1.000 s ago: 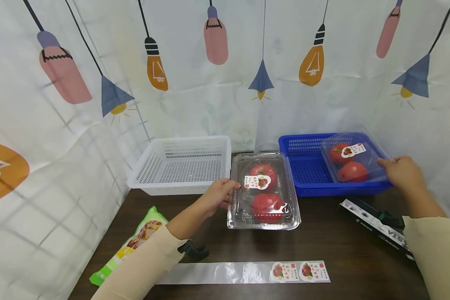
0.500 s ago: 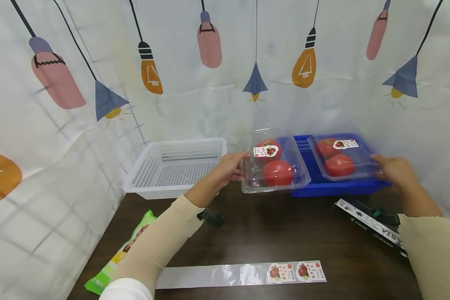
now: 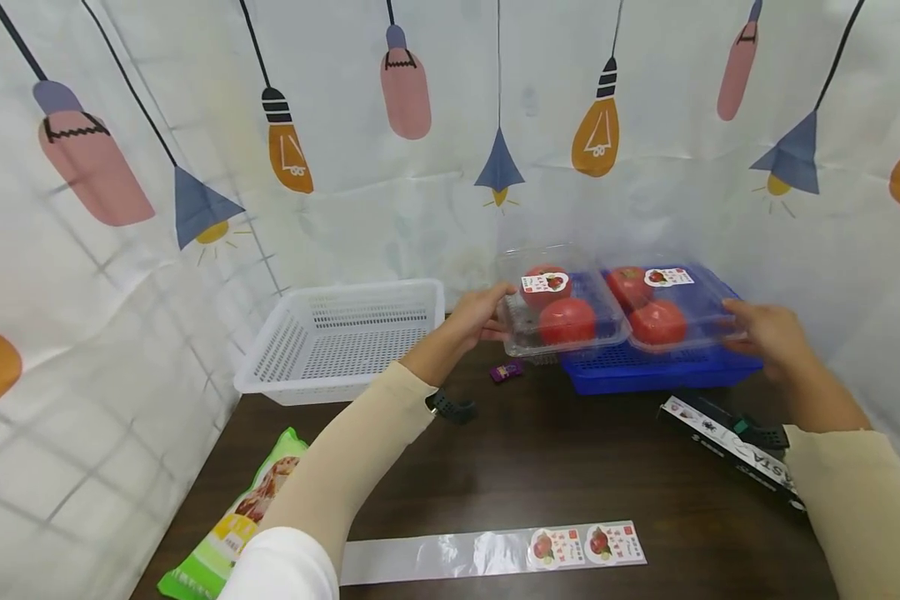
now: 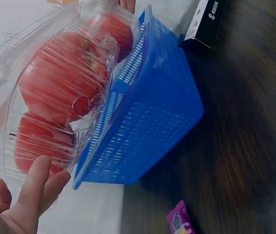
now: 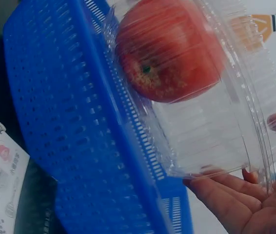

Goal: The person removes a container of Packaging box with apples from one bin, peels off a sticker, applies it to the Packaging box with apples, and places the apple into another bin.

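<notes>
My left hand (image 3: 480, 318) grips the left side of a clear plastic clamshell box (image 3: 596, 329), its thumb near the upper edge and fingers beneath. Two red round fruits (image 3: 567, 321) and a white sticker (image 3: 545, 282) show on that box. By its right side, my right hand (image 3: 768, 332) holds a second clear clamshell box (image 3: 693, 317), also with two red fruits (image 3: 657, 322) and a sticker (image 3: 668, 277). Both boxes hang side by side, overlapping the blue basket (image 3: 663, 375) in the head view. In the right wrist view, fingers (image 5: 221, 195) support the box's underside edge.
A white basket (image 3: 337, 387) stands at the back left. On the dark table lie a green snack bag (image 3: 228, 533), a sticker strip (image 3: 450, 560), a small purple packet (image 3: 506, 371) and a black-and-white carton (image 3: 727, 450). A patterned cloth (image 3: 435, 217) hangs behind.
The left box has risen off the table and moved back and right, over the blue basket's left part. The right box has shifted left beside it. The purple packet has come into view.
</notes>
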A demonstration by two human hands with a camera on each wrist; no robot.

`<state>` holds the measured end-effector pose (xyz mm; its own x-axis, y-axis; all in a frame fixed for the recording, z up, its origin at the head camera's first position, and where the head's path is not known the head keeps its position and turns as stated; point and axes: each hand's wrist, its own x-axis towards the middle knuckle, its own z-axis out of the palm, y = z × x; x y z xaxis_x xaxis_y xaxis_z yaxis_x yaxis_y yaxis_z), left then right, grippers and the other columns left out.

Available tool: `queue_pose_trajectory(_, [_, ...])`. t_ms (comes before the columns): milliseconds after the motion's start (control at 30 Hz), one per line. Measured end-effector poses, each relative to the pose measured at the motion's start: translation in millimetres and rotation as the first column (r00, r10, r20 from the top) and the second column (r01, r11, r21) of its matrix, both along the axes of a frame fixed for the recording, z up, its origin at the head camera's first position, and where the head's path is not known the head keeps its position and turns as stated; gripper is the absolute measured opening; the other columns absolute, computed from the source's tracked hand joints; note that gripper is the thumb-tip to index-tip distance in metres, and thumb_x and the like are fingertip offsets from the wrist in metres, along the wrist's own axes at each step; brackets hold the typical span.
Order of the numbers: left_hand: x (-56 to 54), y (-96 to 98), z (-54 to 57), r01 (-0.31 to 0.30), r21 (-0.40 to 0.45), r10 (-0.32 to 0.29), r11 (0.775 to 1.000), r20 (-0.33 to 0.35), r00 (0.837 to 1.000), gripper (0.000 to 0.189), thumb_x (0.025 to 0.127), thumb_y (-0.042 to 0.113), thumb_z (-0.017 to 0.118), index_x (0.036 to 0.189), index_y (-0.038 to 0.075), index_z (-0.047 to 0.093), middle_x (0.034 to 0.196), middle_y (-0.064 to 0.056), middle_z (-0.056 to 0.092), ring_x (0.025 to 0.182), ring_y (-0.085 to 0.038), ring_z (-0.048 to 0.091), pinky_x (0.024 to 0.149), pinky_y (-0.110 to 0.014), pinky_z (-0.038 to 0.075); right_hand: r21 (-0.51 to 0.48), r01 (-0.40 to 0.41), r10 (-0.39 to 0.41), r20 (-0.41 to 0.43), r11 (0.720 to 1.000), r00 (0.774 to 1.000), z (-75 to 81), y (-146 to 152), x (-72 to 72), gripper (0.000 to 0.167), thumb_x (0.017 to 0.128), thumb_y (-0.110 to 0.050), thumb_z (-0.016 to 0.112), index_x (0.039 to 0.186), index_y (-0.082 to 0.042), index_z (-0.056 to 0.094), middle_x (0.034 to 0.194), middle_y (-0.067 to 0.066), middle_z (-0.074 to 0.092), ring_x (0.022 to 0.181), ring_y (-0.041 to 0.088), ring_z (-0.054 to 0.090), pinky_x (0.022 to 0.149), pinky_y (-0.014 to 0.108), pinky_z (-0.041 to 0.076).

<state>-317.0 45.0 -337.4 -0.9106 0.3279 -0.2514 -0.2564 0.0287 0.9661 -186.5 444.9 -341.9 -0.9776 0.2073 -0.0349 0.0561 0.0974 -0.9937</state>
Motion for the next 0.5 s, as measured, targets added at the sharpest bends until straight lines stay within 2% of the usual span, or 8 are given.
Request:
queue_pose_trajectory(33, [-1.2, 2.6, -0.5, 0.000, 0.002, 0.000, 1.000, -0.003, 1.000, 0.081, 0.085, 0.037, 0.069, 0.149, 0.003, 0.031, 0.147, -0.016, 0.035, 0.095, -0.038, 0.064, 0.066, -0.040, 0.058, -0.039, -0.004, 0.003, -0.009, 0.999, 1.000, 1.3, 0, -0.1, 0.022, 0.098, -0.028, 0.060, 0.079, -0.021, 0.068, 0.079, -0.009, 0.068, 0.068, 0.010, 0.068, 0.061, 0.024, 0.056])
queue_pose_trajectory(133, [-5.2, 10.1, -1.8, 0.001, 0.006, -0.001, 1.000, -0.013, 1.000, 0.085, 0.084, 0.038, 0.070, 0.149, 0.002, 0.029, 0.145, -0.015, 0.038, 0.091, -0.037, 0.066, 0.066, -0.040, 0.058, -0.058, -0.021, 0.020, -0.026, 0.998, 0.999, 3.9, 2, -0.7, 0.021, 0.099, -0.028, 0.058, 0.081, -0.024, 0.069, 0.079, -0.008, 0.069, 0.068, 0.010, 0.069, 0.060, 0.024, 0.056])
queue_pose_trajectory(300, [-9.5, 21.6, -2.5, -0.007, 0.027, 0.008, 1.000, -0.015, 1.000, 0.085, 0.083, 0.039, 0.073, 0.147, -0.001, 0.034, 0.140, -0.016, 0.043, 0.083, -0.036, 0.067, 0.064, -0.041, 0.058, -0.094, -0.050, 0.047, -0.034, 0.994, 0.998, 6.2, 10, -0.2, 0.017, 0.101, -0.028, 0.054, 0.088, -0.025, 0.065, 0.081, -0.008, 0.070, 0.070, 0.012, 0.069, 0.061, 0.025, 0.056])
queue_pose_trajectory(500, [-8.9, 34.2, -5.1, 0.025, 0.063, -0.026, 0.998, 0.015, 1.000, 0.086, 0.083, 0.040, 0.075, 0.147, -0.001, 0.034, 0.139, -0.018, 0.042, 0.080, -0.037, 0.067, 0.066, -0.041, 0.058, -0.196, -0.080, 0.074, -0.036, 0.977, 0.997, 7.5, 22, 2.5, 0.026, 0.103, -0.022, 0.050, 0.088, -0.027, 0.071, 0.084, -0.007, 0.071, 0.072, 0.014, 0.070, 0.062, 0.027, 0.057])
